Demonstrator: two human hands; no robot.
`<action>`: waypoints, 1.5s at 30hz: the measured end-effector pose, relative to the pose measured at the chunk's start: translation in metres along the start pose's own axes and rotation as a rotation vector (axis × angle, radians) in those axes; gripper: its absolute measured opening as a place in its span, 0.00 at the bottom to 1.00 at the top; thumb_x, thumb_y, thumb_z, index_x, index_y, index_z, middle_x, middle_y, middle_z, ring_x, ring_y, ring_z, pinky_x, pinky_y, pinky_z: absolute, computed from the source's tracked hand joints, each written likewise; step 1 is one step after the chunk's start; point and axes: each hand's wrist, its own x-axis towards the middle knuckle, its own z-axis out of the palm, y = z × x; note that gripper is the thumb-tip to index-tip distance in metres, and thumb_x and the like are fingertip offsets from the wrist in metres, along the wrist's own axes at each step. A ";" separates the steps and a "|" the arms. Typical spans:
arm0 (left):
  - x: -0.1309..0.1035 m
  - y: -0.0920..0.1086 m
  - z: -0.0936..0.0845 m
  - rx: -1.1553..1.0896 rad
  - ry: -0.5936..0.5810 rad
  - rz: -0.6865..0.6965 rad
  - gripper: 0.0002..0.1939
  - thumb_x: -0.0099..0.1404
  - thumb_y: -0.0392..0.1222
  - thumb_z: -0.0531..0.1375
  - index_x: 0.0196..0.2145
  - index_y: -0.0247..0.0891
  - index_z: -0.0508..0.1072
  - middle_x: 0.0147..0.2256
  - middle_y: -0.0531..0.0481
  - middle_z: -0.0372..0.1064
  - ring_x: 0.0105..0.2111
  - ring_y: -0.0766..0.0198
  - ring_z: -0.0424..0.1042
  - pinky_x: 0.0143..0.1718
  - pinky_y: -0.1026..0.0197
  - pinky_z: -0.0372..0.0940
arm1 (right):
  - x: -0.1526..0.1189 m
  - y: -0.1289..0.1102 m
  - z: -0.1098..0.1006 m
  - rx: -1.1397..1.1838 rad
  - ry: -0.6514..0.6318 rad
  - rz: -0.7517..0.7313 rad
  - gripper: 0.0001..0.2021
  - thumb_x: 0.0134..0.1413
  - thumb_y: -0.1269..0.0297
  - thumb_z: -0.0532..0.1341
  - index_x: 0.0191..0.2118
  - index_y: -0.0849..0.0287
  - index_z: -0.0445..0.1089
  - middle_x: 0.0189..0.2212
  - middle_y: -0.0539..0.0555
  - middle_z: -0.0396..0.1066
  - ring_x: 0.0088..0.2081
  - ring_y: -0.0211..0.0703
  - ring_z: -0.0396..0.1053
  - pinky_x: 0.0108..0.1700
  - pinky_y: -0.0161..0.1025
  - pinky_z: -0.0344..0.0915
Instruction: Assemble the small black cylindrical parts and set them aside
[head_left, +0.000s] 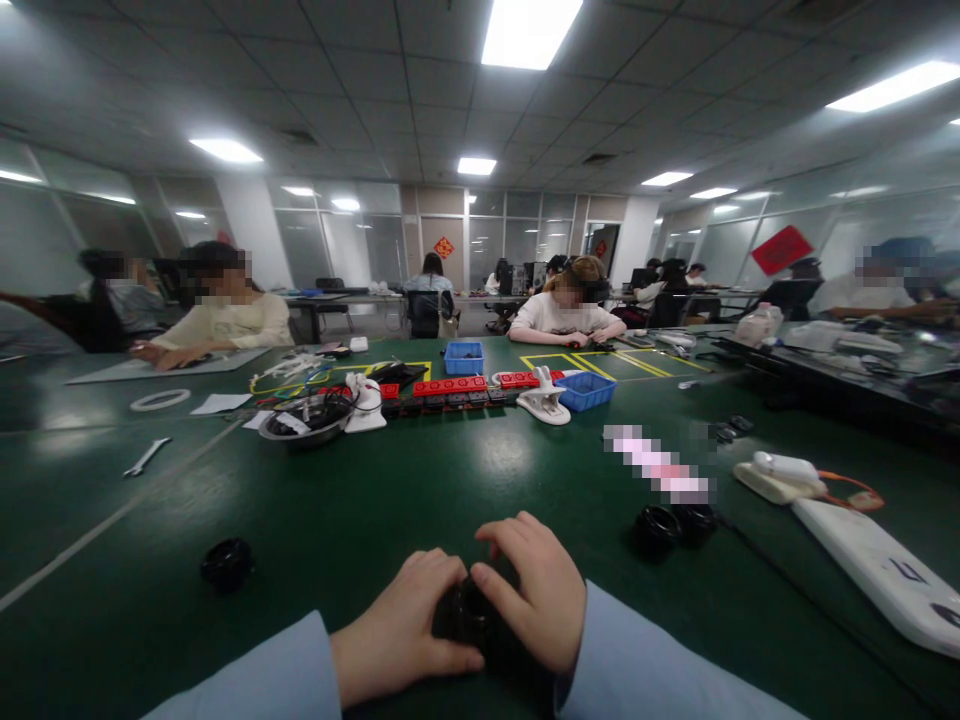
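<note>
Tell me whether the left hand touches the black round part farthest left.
Apart. The head view shows green tabletop between the left hand and that black round part.

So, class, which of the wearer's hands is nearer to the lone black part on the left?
Left. The left hand is to the right of the lone black part, slightly closer to the wearer; the right hand is farther right, past the left hand.

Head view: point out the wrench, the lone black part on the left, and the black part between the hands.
Wrench (pixel 148 457): head view, middle of the handle.
Lone black part (pixel 227 565): head view, middle of its body.
Middle black part (pixel 472 604): head view, its exposed portion.
</note>
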 end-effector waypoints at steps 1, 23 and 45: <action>0.000 0.000 0.001 0.007 0.010 0.003 0.22 0.47 0.54 0.65 0.33 0.39 0.64 0.35 0.52 0.62 0.36 0.58 0.61 0.37 0.57 0.57 | -0.001 -0.001 0.000 0.018 0.016 -0.018 0.13 0.53 0.59 0.56 0.42 0.61 0.66 0.32 0.54 0.67 0.37 0.45 0.61 0.40 0.43 0.57; 0.004 0.007 -0.001 -0.002 -0.010 0.012 0.14 0.49 0.43 0.63 0.32 0.38 0.65 0.33 0.52 0.63 0.34 0.60 0.61 0.36 0.59 0.56 | -0.003 -0.011 -0.002 0.027 -0.158 -0.182 0.11 0.44 0.66 0.61 0.37 0.58 0.70 0.31 0.53 0.69 0.34 0.44 0.59 0.37 0.40 0.56; 0.004 0.001 0.006 0.020 0.034 -0.012 0.14 0.48 0.43 0.64 0.28 0.38 0.62 0.30 0.55 0.60 0.32 0.62 0.59 0.33 0.61 0.54 | -0.013 -0.012 0.008 0.077 -0.124 -0.441 0.10 0.41 0.66 0.58 0.16 0.60 0.59 0.17 0.47 0.66 0.26 0.37 0.56 0.31 0.39 0.50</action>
